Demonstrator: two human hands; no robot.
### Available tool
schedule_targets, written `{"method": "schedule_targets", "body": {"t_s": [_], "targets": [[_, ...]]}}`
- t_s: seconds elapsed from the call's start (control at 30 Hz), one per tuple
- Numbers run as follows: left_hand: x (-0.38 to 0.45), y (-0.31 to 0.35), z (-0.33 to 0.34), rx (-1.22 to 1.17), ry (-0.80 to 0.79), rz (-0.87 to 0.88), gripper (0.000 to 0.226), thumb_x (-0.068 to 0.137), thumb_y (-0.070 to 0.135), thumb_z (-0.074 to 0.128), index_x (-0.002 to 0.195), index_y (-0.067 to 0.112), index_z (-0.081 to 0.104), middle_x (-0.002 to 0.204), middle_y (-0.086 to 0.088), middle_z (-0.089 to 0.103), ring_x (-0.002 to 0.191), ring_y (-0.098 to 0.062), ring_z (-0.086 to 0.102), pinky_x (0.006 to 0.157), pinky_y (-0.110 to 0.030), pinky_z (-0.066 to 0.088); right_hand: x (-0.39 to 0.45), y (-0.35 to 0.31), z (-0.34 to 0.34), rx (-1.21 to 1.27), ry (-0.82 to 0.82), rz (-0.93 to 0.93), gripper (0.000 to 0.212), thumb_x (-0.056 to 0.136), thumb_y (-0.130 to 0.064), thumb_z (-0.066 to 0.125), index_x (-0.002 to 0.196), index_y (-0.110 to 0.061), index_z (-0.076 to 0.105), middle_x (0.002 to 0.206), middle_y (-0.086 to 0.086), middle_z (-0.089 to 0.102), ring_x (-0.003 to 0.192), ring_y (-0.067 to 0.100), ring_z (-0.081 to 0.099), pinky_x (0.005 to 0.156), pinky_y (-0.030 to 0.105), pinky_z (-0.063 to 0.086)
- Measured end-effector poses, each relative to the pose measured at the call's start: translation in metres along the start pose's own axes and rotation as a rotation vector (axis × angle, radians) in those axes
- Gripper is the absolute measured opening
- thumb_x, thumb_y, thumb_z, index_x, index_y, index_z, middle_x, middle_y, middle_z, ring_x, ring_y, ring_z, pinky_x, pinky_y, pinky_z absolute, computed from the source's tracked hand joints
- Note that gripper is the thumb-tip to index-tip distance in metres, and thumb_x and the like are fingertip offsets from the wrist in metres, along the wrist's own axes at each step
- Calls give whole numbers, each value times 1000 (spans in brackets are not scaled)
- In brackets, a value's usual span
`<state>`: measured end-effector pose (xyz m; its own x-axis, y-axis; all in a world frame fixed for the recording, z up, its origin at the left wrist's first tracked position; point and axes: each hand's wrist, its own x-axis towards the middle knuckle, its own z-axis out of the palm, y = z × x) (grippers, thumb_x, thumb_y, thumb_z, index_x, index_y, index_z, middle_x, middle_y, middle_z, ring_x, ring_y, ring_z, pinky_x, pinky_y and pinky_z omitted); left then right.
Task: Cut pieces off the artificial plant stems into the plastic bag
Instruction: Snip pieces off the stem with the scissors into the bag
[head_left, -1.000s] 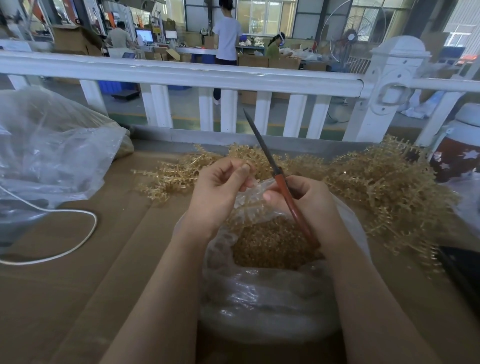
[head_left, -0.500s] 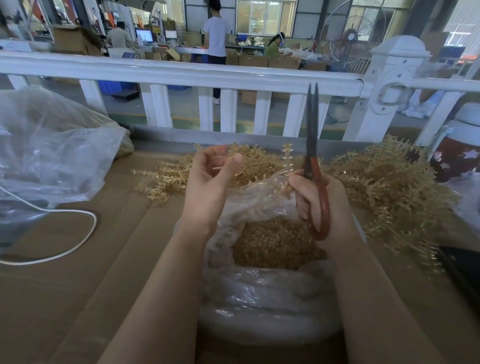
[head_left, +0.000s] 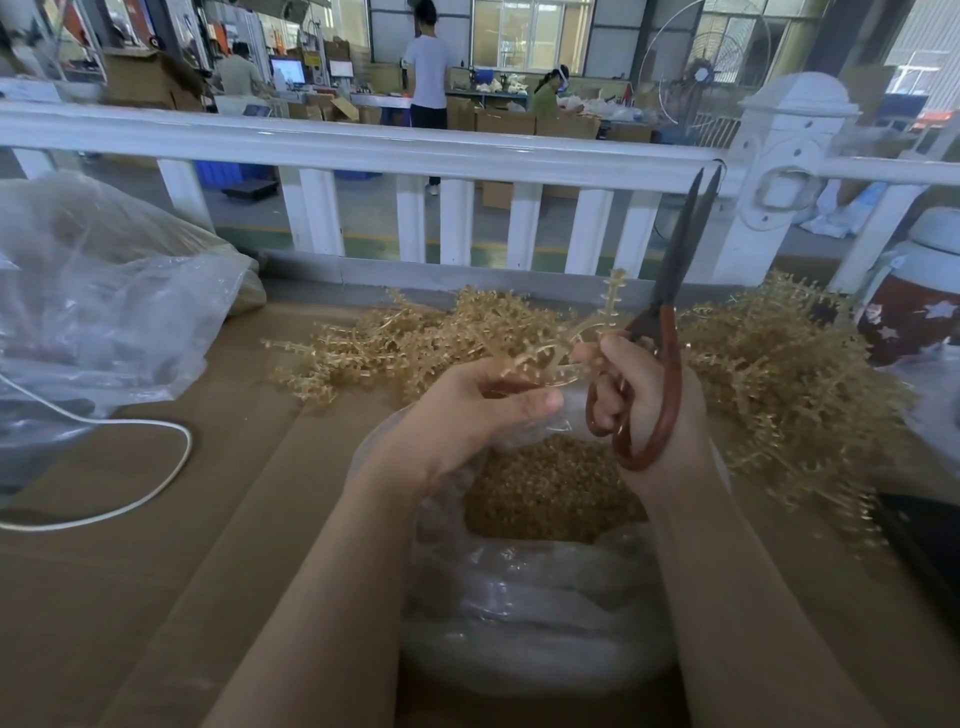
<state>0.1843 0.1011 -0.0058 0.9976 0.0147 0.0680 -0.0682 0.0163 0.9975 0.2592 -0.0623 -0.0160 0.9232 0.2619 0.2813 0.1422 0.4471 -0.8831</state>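
Left hand (head_left: 478, 410) pinches a stem (head_left: 587, 338) over the open bag (head_left: 540, 613) at center, so cuttings drop in. Right hand (head_left: 644, 395) fingers curl through scissors (head_left: 670, 332), blades up, slightly parted, ready to cut.

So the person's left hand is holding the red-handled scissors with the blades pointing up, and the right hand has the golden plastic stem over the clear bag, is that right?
The hands are swapped. In the head view the right hand holds the red-handled scissors, blades pointing up, while the left hand holds the golden plastic stem over the clear bag.
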Motion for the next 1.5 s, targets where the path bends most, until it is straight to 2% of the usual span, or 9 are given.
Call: {"method": "schedule_targets", "body": {"t_s": [0.07, 0.13, 0.37, 0.5, 0.67, 0.93, 1.07, 1.2, 1.5], "targets": [[0, 3, 1, -52, 90, 70, 11, 70, 27, 77, 74, 19, 71, 76, 5, 71, 71, -9, 65, 65, -20, 53, -2, -1, 2, -26, -3, 17, 13, 91, -19, 65, 89, -7, 69, 80, 6, 74, 39, 8, 40, 39, 20, 35], [2, 4, -2, -119, 174, 91, 13, 73, 26, 76, 70, 22, 64, 77, 2, 70, 80, -16, 68, 74, -26, 53, -2, -1, 3, -62, 11, 49, 13, 95, -13, 64, 82, -15, 64, 84, 10, 75, 39, 8, 39, 38, 20, 33], [4, 7, -1, -334, 214, 4, 16, 97, 7, 57, 84, 15, 51, 85, -6, 72, 79, -21, 72, 72, -32, 57, -4, -3, 8, -145, -77, 95, 11, 97, -8, 61, 87, -11, 58, 83, 13, 71, 40, 12, 36, 41, 24, 30], [4, 6, -2, -346, 166, 3, 29, 76, 17, 77, 94, 14, 55, 82, -1, 73, 70, -12, 69, 74, -29, 54, -3, -3, 7, -169, -98, 86, 8, 98, -8, 60, 90, -7, 57, 77, 8, 72, 41, 12, 36, 40, 22, 32], [2, 4, -3, -232, 85, -28, 20, 60, 22, 81, 78, 20, 73, 77, 6, 73, 70, -5, 67, 76, -27, 49, -3, -4, 9, -155, -87, 77, 7, 98, -5, 60, 90, -6, 59, 79, 9, 72, 39, 9, 37, 38, 20, 32], [2, 4, -6, -169, 47, -43, 20, 87, -10, 59, 81, 6, 69, 81, -4, 72, 69, -11, 65, 66, -20, 55, -3, -2, 8, -148, -71, 50, 5, 99, -5, 58, 99, 0, 57, 71, 6, 68, 39, 10, 35, 39, 21, 32], [2, 4, -5, -161, 45, -40, 16, 81, -8, 69, 92, 3, 67, 84, -10, 68, 58, -10, 58, 58, -17, 50, -2, -2, 7, -152, -55, 56, 6, 99, -6, 58, 100, 0, 57, 72, 5, 69, 40, 10, 34, 39, 21, 31], [2, 3, -2, -113, 41, -72, 38, 64, 8, 82, 99, -2, 71, 92, -14, 67, 54, -6, 53, 54, -15, 47, -2, -2, 8, -139, -72, 61, 5, 98, -6, 60, 97, -2, 57, 75, 8, 68, 40, 10, 34, 39, 22, 30], [-1, 4, 2, -165, 43, -100, 21, 70, 10, 79, 89, 3, 76, 87, -13, 70, 55, -6, 60, 57, -18, 54, -2, -2, 9, -188, -86, 82, 7, 94, -10, 66, 88, -11, 62, 77, 8, 71, 39, 9, 38, 39, 20, 33]]}}
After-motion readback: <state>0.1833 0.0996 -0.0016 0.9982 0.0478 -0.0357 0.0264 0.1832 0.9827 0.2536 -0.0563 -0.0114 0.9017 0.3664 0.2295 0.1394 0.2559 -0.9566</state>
